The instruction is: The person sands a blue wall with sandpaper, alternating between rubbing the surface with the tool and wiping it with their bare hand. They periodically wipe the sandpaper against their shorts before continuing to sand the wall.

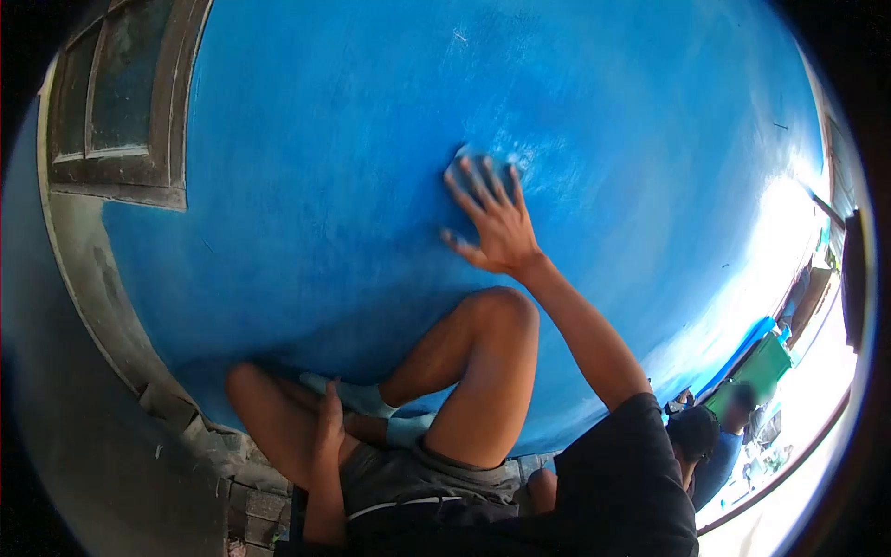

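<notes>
My right hand reaches up to a glossy blue wall, its fingers stretched and spread, slightly blurred. Under the fingertips shows the edge of a small, thin flat piece, mostly hidden by the fingers; I cannot tell what it is. Down by my crossed legs, my left hand rests against the thigh, seen edge-on with straight fingers and nothing visible in it. Near its fingertips is a light blue sock on one foot.
A wooden-framed window is set in the wall at upper left. Below it runs a bare cement edge. Stone blocks lie along the wall's foot. At right sit other people, one in a dark cap, near a green panel.
</notes>
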Demonstrator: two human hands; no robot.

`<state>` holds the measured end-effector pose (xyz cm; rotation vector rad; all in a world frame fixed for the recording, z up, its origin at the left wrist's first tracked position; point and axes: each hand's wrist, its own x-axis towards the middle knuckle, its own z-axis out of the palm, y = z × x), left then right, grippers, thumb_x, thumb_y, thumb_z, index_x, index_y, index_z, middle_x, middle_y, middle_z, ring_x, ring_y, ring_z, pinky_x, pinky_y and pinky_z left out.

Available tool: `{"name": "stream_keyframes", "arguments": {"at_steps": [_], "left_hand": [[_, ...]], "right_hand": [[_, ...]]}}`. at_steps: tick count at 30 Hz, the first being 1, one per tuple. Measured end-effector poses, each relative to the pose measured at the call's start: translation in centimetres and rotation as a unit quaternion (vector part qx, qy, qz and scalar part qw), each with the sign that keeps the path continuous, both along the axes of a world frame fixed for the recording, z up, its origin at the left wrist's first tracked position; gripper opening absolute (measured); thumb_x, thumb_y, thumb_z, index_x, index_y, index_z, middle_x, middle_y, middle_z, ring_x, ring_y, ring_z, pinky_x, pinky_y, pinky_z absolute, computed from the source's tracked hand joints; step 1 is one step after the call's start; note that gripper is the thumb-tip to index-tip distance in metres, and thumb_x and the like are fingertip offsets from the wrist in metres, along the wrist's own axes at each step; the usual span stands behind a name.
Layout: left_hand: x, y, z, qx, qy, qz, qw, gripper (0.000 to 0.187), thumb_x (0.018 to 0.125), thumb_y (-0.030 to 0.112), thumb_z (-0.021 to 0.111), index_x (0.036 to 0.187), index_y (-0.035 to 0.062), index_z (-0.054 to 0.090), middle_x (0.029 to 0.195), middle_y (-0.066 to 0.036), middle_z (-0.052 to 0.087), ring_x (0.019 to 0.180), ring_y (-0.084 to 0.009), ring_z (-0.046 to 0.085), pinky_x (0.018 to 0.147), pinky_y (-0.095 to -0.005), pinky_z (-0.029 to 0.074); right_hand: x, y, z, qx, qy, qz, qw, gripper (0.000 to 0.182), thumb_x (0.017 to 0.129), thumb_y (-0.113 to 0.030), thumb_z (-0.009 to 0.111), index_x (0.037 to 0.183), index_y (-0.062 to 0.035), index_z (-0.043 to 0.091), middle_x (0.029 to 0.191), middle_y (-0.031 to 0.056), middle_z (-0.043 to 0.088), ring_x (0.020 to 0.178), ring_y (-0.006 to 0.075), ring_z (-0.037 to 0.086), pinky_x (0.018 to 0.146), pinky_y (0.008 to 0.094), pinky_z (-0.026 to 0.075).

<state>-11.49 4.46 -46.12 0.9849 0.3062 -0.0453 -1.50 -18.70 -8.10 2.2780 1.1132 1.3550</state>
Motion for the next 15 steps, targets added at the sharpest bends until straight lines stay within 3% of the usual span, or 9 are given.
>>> {"name": "stream_keyframes", "arguments": {"at_steps": [3,8,9,12,15], "left_hand": [[1.1,-0.3,-1.2,0.034,0.048,0.031,0.998,0.069,0.109,0.052,0.031,0.158,0.0032,0.03,0.167,-0.014,0.018,0.152,-0.0305,0.022,0.122,-0.0406,0.02],[0.6,-0.3,-0.6,0.04,0.036,0.017,0.998,0.069,0.109,0.052,0.031,0.157,0.0036,0.03,0.167,-0.015,0.019,0.152,-0.03,0.024,0.122,-0.0398,0.021],[0.3,-0.4,-0.1,0.038,0.035,0.016,0.999,0.069,0.109,0.052,0.031,0.157,0.0037,0.03,0.167,-0.015,0.019,0.151,-0.0299,0.024,0.122,-0.0396,0.021],[-0.6,-0.4,1.7,0.031,0.027,0.015,0.999,0.069,0.109,0.052,0.031,0.157,0.0039,0.031,0.167,-0.015,0.02,0.151,-0.0295,0.025,0.121,-0.0392,0.021],[0.2,-0.3,1.3,0.05,0.068,0.008,0.996,0.068,0.108,0.053,0.033,0.157,0.0057,0.032,0.165,-0.016,0.024,0.15,-0.0297,0.027,0.121,-0.0406,0.023]], "right_hand": [[1.2,-1.5,2.2,0.065,-0.068,-0.064,0.994,0.072,0.094,-0.05,0.055,0.157,-0.022,0.037,0.164,0.0121,0.03,0.151,0.0369,0.027,0.121,0.0617,0.011],[3.1,2.3,6.1,0.283,-0.129,-0.032,0.95,0.07,0.098,-0.052,0.049,0.158,-0.0193,0.034,0.165,0.0135,0.026,0.152,0.0383,0.022,0.122,0.0622,0.006],[2.7,2.4,4.7,0.283,-0.119,-0.041,0.951,0.07,0.098,-0.052,0.049,0.158,-0.0193,0.034,0.165,0.0135,0.026,0.152,0.0383,0.022,0.122,0.0622,0.006],[0.8,2.3,0.6,0.083,-0.057,-0.033,0.994,0.069,0.098,-0.052,0.048,0.158,-0.0195,0.035,0.165,0.0128,0.027,0.152,0.038,0.023,0.122,0.0622,0.007],[0.8,1.4,0.2,0.039,-0.056,-0.069,0.995,0.068,0.098,-0.05,0.048,0.158,-0.0209,0.036,0.165,0.0123,0.028,0.151,0.038,0.025,0.122,0.0624,0.009]]}}
